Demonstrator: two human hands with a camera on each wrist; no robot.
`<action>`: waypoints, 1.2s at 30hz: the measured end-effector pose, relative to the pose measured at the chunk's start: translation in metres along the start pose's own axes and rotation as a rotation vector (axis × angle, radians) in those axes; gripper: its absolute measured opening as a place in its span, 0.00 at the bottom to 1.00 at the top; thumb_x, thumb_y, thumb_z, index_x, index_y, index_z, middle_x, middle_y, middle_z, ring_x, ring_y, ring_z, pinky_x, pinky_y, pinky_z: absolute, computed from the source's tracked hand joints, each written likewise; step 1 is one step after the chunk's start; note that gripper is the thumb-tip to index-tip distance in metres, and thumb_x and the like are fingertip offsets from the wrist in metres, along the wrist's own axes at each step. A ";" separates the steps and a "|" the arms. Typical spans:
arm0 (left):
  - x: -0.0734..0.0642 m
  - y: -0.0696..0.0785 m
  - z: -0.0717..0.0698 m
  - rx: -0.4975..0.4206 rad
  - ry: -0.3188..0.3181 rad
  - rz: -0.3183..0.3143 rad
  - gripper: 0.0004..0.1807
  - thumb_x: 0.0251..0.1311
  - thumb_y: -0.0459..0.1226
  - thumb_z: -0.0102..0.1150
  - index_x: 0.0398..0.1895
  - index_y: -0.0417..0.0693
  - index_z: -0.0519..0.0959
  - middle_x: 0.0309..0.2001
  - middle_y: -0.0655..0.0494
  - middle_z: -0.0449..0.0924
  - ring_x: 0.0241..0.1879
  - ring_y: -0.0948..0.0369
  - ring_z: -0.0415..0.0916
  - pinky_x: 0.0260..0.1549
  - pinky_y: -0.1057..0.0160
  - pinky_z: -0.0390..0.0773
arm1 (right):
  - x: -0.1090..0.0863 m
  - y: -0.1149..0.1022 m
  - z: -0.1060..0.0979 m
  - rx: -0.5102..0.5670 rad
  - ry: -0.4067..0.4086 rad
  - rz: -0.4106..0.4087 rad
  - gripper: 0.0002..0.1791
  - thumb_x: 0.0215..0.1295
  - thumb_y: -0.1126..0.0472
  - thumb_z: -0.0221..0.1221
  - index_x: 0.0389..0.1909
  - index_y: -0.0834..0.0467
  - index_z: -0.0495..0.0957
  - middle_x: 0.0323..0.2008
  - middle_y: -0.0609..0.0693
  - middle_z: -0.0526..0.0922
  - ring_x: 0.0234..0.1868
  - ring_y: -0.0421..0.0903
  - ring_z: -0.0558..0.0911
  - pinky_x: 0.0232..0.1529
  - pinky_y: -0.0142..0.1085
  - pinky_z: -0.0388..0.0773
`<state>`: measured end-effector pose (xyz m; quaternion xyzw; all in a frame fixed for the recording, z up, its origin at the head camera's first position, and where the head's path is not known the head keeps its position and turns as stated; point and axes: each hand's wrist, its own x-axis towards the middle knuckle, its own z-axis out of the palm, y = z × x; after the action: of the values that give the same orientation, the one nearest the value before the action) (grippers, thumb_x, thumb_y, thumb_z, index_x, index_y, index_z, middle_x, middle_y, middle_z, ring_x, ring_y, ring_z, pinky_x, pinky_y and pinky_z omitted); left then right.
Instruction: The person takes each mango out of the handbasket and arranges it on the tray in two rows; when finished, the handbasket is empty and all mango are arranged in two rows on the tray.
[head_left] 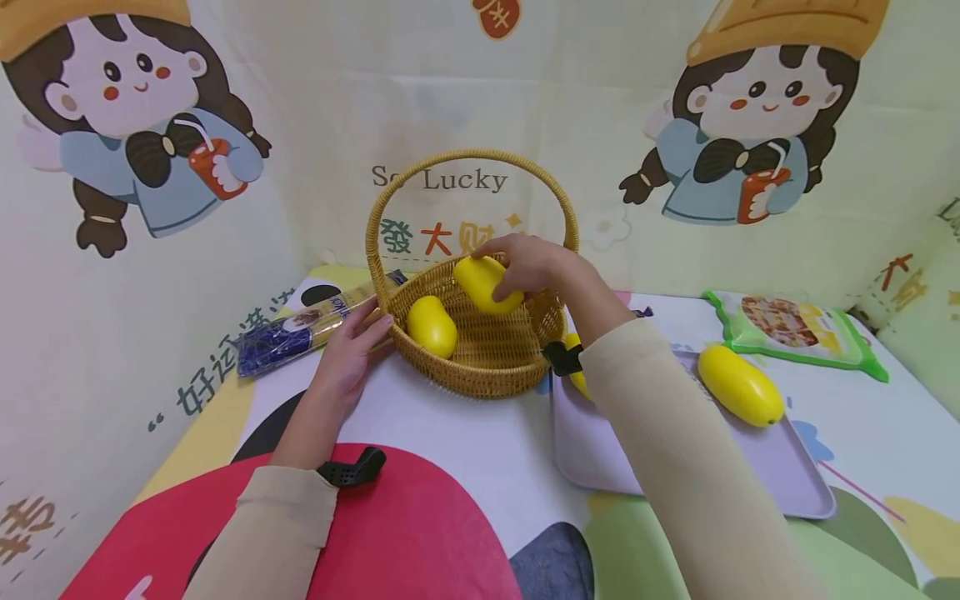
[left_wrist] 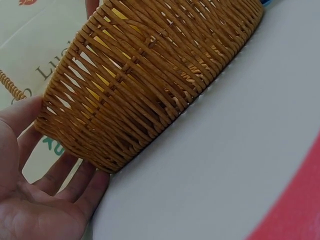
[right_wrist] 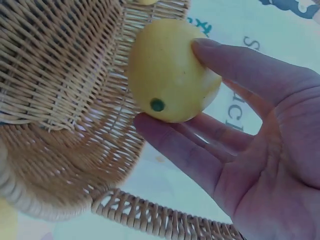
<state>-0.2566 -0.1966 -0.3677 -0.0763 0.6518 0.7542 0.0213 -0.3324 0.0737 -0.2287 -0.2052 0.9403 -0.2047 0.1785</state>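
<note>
Head view shows a woven wicker basket, oval, with a tall arched handle wrapped in the same honey-coloured strands. Over its opening, the right hand grips a smooth, glossy yellow fruit between thumb and fingers, while a second rounded yellow fruit lies inside against the left wall. The left hand rests at the basket's left rim, fingers loosely extended. Left of it lies a crinkly, shiny plastic packet; to the right, a flat lilac tray with rounded corners bears an elongated yellow fruit and another yellow piece mostly hidden by the forearm. Left wrist view shows the thumb at the rim and relaxed fingertips against the slatted weave, palm uncurled. Right wrist view shows the gripped fruit end-on, round, with a dark green spot, beside the ribbed basket wall; whether they touch, I cannot tell.
</note>
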 end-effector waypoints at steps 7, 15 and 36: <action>0.000 -0.001 -0.002 0.003 -0.004 0.003 0.34 0.76 0.44 0.56 0.81 0.69 0.59 0.81 0.54 0.58 0.76 0.53 0.64 0.75 0.53 0.68 | -0.014 0.005 -0.001 0.058 0.048 -0.010 0.40 0.65 0.60 0.66 0.76 0.39 0.66 0.71 0.60 0.69 0.51 0.54 0.78 0.46 0.42 0.81; 0.002 -0.002 -0.003 -0.002 -0.015 -0.007 0.35 0.76 0.44 0.56 0.82 0.68 0.58 0.81 0.53 0.58 0.75 0.53 0.65 0.75 0.54 0.68 | -0.029 0.010 -0.004 0.045 0.116 -0.008 0.40 0.65 0.59 0.67 0.77 0.38 0.65 0.72 0.59 0.70 0.62 0.57 0.77 0.55 0.50 0.83; 0.001 0.000 -0.003 -0.004 -0.025 -0.005 0.35 0.77 0.44 0.55 0.82 0.68 0.57 0.81 0.53 0.57 0.75 0.53 0.65 0.75 0.53 0.68 | -0.080 0.012 0.000 -0.024 0.143 -0.053 0.40 0.66 0.57 0.66 0.77 0.38 0.65 0.69 0.59 0.73 0.63 0.59 0.76 0.55 0.53 0.81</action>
<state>-0.2570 -0.1997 -0.3681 -0.0684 0.6499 0.7563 0.0312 -0.2682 0.1203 -0.2143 -0.2172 0.9472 -0.2122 0.1029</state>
